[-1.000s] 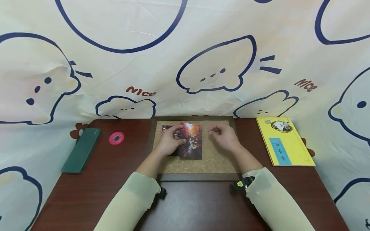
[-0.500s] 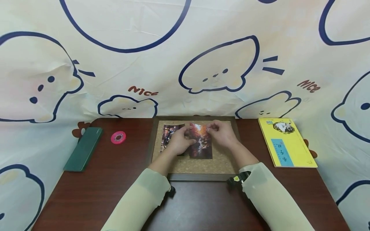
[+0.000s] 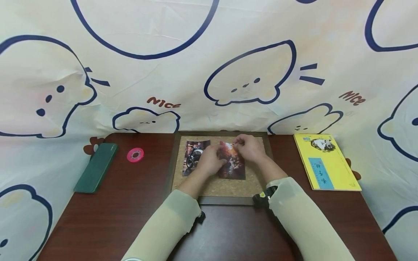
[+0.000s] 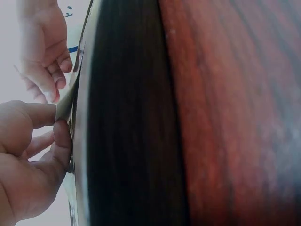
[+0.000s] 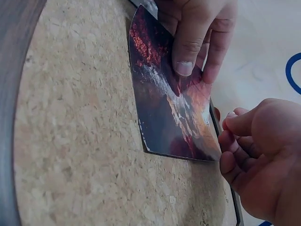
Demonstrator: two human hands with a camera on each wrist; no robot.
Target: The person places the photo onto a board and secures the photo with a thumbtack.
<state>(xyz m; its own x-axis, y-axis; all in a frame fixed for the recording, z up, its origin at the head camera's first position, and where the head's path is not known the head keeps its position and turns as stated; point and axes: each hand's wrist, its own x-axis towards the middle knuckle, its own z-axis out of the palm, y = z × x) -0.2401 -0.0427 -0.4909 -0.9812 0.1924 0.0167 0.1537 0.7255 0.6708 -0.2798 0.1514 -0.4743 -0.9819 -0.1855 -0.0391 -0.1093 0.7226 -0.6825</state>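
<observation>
My left hand (image 3: pixel 210 159) pinches the left side of a dark photo with a fiery orange scene (image 3: pixel 232 163), thumb on its face. In the left wrist view the left hand (image 4: pixel 33 155) holds the bent photo edge (image 4: pixel 67 104). At the photo's upper right corner, my right hand (image 3: pixel 250 148) pinches a tiny pale, pin-like thing (image 5: pixel 230 114), too small to make out fully. The right wrist view shows the photo (image 5: pixel 164 103) curved and partly lifted off the framed cork board (image 5: pixel 80 132). A motorcycle photo (image 3: pixel 193 156) lies on the board's left side, partly behind my left hand.
A pink tape roll (image 3: pixel 135 154) and a dark green case (image 3: pixel 96 168) lie on the left of the brown table (image 3: pixel 143 188). At the right is a yellow book (image 3: pixel 326 163). A patterned cloth (image 3: pixel 192 72) hangs behind the board.
The left hand has moved right with the fiery photo, uncovering more of the motorcycle photo. The right hand has come in from the right to the photo's upper right corner.
</observation>
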